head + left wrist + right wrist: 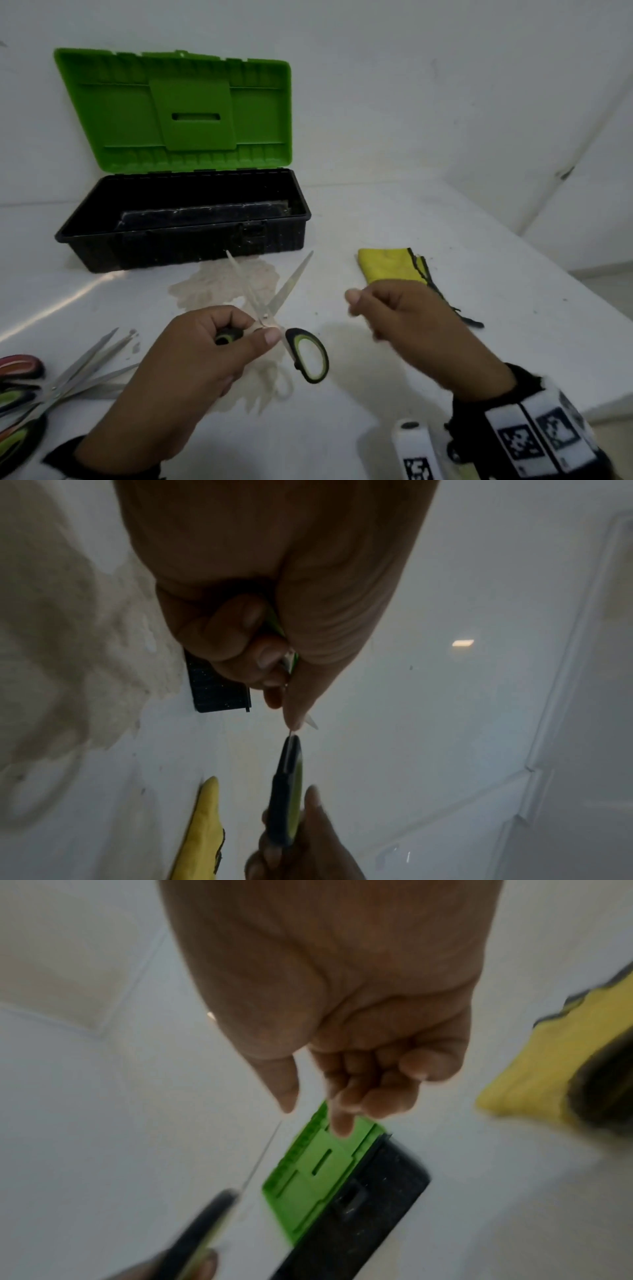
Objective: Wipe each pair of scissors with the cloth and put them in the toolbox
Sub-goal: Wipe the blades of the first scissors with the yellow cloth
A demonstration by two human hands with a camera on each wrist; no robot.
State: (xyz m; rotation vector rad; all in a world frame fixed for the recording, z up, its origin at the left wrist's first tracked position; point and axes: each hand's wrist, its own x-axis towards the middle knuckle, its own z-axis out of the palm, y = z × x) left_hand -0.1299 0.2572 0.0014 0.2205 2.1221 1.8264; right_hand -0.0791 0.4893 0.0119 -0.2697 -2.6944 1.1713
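Toolbox (pixel 185 219) beyond fingertips, lid up – no scissors visible inside

Cloth (pixel 387 265) flat, just past right hand (pixel 407 318) – fingers loosely curled, holding nothing

Left hand (pixel 191 359) grips green-handled scissors (pixel 274 315), blades splayed

Risk: open blades may nick approaching fingers or snag cloth during wipe

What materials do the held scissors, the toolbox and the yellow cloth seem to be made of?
Scissors: the blades look like bare metal, grey with a dull shine; the handles look like black plastic with a green lining, perhaps rubbery.
Toolbox: moulded plastic by its ribs and latch, with a black, dusty base and a glossy green lid.
Cloth: soft, folded fabric, matte yellow with dark edging, possibly microfibre.
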